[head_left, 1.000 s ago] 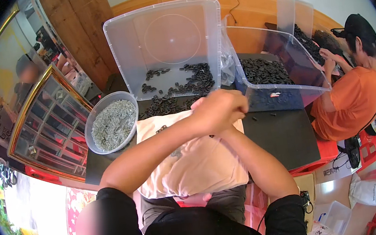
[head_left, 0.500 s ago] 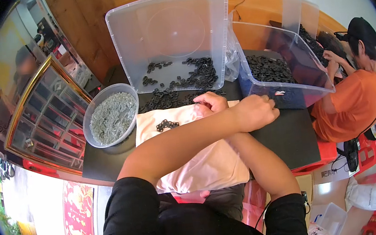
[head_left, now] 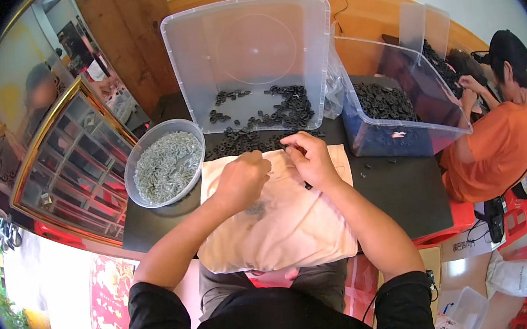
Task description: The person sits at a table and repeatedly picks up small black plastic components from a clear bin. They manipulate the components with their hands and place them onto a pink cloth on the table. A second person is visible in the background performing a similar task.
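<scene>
My left hand (head_left: 243,181) is closed above the left part of a pale pink cloth (head_left: 279,241) spread over the table's front edge and my lap. Its fingertips point toward my right hand, and whatever they hold is hidden. My right hand (head_left: 313,159) is curled, thumb and forefinger close together, at the cloth's far edge beside loose small black plastic parts (head_left: 241,142). I cannot make out what its fingers hold. One black piece (head_left: 308,185) shows below this hand on the cloth. A dark greyish smudge (head_left: 256,211) marks the cloth under my left wrist.
At left stands a round clear tub (head_left: 166,166) of small silvery metal pieces. A clear bin (head_left: 249,42) on its side spills black parts at the back. Another clear bin (head_left: 403,132) holds black parts at right. A co-worker in orange (head_left: 492,148) sits beyond it.
My left hand has swung back left from beside the right bin to over the cloth, uncrossing my arms. The black cluster on the cloth no longer shows. My right hand has turned slightly.
</scene>
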Motion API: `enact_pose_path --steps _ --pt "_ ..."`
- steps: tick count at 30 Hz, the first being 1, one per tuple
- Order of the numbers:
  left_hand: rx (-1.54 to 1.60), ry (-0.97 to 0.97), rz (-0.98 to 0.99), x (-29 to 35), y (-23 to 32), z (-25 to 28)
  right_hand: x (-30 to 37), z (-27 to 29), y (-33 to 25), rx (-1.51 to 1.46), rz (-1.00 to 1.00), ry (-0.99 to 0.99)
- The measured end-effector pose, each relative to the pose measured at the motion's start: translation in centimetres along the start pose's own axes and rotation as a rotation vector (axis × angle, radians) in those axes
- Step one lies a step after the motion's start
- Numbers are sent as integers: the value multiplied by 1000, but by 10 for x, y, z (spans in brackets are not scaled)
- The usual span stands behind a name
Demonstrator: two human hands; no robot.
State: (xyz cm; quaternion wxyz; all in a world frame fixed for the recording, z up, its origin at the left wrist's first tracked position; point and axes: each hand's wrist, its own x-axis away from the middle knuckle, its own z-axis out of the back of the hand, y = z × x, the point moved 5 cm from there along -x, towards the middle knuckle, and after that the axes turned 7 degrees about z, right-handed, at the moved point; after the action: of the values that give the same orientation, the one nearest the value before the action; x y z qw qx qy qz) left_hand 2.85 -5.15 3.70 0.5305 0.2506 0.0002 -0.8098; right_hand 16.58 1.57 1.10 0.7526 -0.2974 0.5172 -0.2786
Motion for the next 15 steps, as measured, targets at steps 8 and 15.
enact_pose_path --steps 8,15 --pt "-95 24 -44 -5 -3 -23 -1 6 2 0 6 8" --pt "271 11 133 -4 -21 -16 4 -2 1 -137 -158 -111"
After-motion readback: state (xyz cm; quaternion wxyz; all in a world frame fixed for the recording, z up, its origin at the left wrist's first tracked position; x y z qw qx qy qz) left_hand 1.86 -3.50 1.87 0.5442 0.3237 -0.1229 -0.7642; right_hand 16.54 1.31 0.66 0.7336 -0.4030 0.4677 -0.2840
